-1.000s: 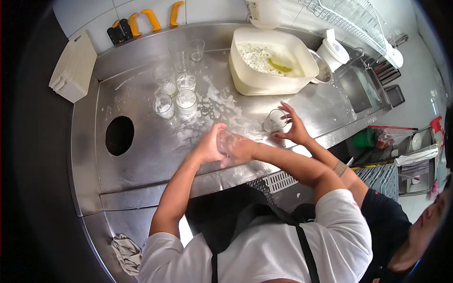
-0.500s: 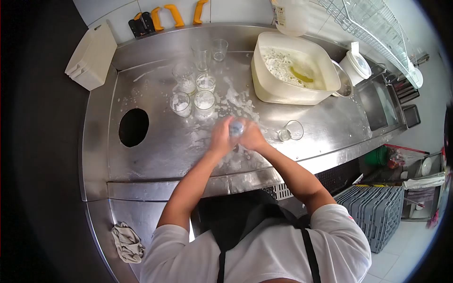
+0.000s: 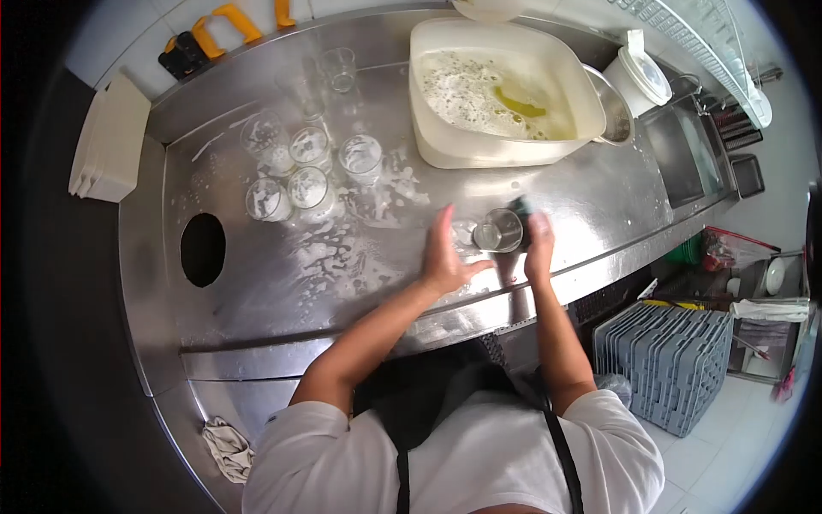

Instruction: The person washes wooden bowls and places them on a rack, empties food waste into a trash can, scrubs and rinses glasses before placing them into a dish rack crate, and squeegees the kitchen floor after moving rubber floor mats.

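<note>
A clear drinking glass (image 3: 505, 230) is on the steel counter between my two hands. My left hand (image 3: 447, 259) is open beside it, thumb and fingers spread wide, holding nothing. My right hand (image 3: 539, 244), on the glass's other side, grips a dark green scouring pad (image 3: 520, 206); whether its fingers also touch the glass is unclear. Further left stands a group of several glasses coated inside with white suds, among them a foamy glass (image 3: 360, 158) nearest the tub and another foamy glass (image 3: 309, 190) closer to me. Behind them is a clear glass (image 3: 340, 70).
A white plastic tub (image 3: 505, 152) of soapy water stands at the back, with a metal bowl (image 3: 621, 120) and a white lidded bucket (image 3: 638, 77) to its right. Suds streak the counter (image 3: 385, 300). A round hole (image 3: 203, 250) is cut at left; a sink (image 3: 676, 158) lies right.
One foamy glass now stands with the group, right of the others. My hands have parted and moved right to the clear glass. The view has shifted right.
</note>
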The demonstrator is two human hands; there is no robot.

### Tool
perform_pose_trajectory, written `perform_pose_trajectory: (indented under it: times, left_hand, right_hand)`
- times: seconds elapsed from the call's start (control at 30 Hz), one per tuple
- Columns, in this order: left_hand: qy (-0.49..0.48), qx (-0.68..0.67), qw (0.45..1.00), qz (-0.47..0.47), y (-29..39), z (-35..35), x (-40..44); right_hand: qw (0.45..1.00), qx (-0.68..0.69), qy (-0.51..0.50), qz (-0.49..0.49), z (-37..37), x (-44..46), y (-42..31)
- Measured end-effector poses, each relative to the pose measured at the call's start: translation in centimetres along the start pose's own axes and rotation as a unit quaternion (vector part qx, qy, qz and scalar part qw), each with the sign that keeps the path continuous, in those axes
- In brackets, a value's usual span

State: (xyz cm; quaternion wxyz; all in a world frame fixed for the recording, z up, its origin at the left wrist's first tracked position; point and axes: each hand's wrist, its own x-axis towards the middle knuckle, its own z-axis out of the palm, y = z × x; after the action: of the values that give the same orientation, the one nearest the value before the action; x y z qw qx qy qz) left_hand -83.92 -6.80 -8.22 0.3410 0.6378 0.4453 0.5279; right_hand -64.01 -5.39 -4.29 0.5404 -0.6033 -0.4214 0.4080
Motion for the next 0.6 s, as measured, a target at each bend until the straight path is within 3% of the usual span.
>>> perform_pose_trajectory:
  times: [0.07, 0.13, 0.17, 0.2, 0.23, 0.3, 0.4, 0.47, 0.5, 0.53, 0.57, 0.6]
  left_hand:
    - [-0.001, -0.090, 0.996, -0.001, 1.0, 2.9, 2.1]
    - [0.081, -0.239, 0.950, -0.184, 1.3, 3.1, 3.6]
    - [0.072, -0.260, 0.937, -0.223, 0.6, 2.2, 4.7]
    - [0.063, -0.279, 0.922, -0.262, 0.4, 1.1, 5.3]
    - [0.055, -0.271, 0.920, -0.279, 0.7, 0.8, 5.1]
    - [0.042, -0.256, 0.915, -0.309, 1.8, 0.3, 4.7]
    - [0.084, -0.444, 0.830, -0.327, 0.3, -0.3, 4.4]
    - [0.011, -0.427, 0.845, -0.321, 0.7, -2.1, 4.5]
    - [-0.011, -0.418, 0.847, -0.328, 1.9, -3.0, 4.7]
    - [-0.031, -0.408, 0.849, -0.335, 2.6, -3.9, 4.5]
    - [-0.115, -0.431, 0.821, -0.356, 2.2, -5.1, 3.8]
    - [-0.151, -0.361, 0.864, -0.316, 2.3, -5.8, 3.5]
  right_hand:
    - [0.994, 0.104, 0.003, 0.022, 4.4, -3.3, 0.1]
    - [0.986, 0.089, 0.015, 0.142, 7.3, -6.6, -5.2]
    - [0.998, -0.058, -0.020, 0.008, 7.0, -7.5, -2.5]
    - [0.970, -0.203, -0.054, -0.124, 7.5, -8.0, -1.9]
    - [0.950, -0.248, -0.077, -0.173, 7.5, -8.5, -1.4]
    - [0.934, -0.270, -0.094, -0.216, 7.7, -7.3, -1.7]
    - [0.934, -0.242, -0.100, -0.242, 9.3, -4.8, -3.8]
    - [0.944, -0.211, -0.095, -0.234, 10.3, -4.1, -4.7]
    - [0.926, -0.245, -0.044, -0.284, 10.9, -3.1, -5.1]
    - [0.951, -0.211, -0.083, -0.208, 11.1, -2.0, -5.9]
    - [0.968, -0.176, -0.122, -0.129, 10.7, -0.7, -7.1]
    - [0.976, -0.140, -0.160, -0.048, 10.6, 0.1, -7.7]
